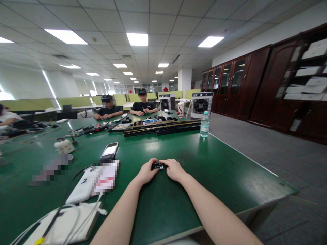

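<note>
Between my two hands, low over the green table (224, 163), is a small black part (158, 166) with pale markings, perhaps a circuit board; its exact kind is too small to make out. My left hand (148, 171) grips its left end, fingers on the far side and thumb on the near side. From the right, my right hand (175, 169) holds the other end with its fingers curled over the edge. The fingers cover both ends of the part.
On the left lie a phone (109, 151), a white power bank (81, 185) marked 2 and a cream notebook (63, 226) under cables. Long black trays (163, 128) and a water bottle (204, 125) stand farther back. Two people (143, 106) sit across the table.
</note>
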Demonstrator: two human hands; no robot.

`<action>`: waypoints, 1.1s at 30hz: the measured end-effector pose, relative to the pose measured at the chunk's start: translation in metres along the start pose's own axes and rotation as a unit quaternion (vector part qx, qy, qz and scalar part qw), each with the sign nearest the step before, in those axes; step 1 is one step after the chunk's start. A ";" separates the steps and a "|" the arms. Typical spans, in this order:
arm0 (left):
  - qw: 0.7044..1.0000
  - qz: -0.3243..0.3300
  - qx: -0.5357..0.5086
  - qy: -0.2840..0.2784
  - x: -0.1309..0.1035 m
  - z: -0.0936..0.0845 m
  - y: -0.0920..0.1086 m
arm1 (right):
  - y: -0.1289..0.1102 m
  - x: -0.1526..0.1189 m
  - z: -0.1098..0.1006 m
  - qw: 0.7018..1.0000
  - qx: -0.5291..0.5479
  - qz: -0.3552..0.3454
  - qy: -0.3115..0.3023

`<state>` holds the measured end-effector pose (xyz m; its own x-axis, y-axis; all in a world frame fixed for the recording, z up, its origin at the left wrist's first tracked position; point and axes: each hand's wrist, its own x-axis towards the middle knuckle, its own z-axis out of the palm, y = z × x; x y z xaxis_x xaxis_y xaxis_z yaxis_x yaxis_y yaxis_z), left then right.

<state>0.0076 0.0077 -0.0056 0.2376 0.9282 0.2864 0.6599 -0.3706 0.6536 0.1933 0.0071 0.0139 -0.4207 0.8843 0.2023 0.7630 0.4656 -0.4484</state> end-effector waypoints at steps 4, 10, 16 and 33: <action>1.000 -0.008 0.003 -0.006 0.000 -0.001 0.002 | 0.000 0.001 0.001 1.000 0.002 0.005 0.002; 1.000 -0.013 -0.001 -0.007 -0.001 -0.002 0.005 | 0.002 0.001 0.002 0.999 0.028 0.010 0.018; 1.000 -0.013 0.002 -0.008 -0.001 -0.002 0.005 | 0.005 0.003 0.003 0.998 0.050 0.014 0.025; 1.000 -0.021 0.002 -0.008 -0.002 -0.003 0.007 | 0.009 0.004 0.003 0.996 0.080 0.022 0.035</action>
<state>0.0095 0.0036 0.0006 0.2206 0.9432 0.2482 0.6723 -0.3314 0.6620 0.1970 0.0147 0.0086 -0.3494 0.9066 0.2365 0.6895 0.4197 -0.5903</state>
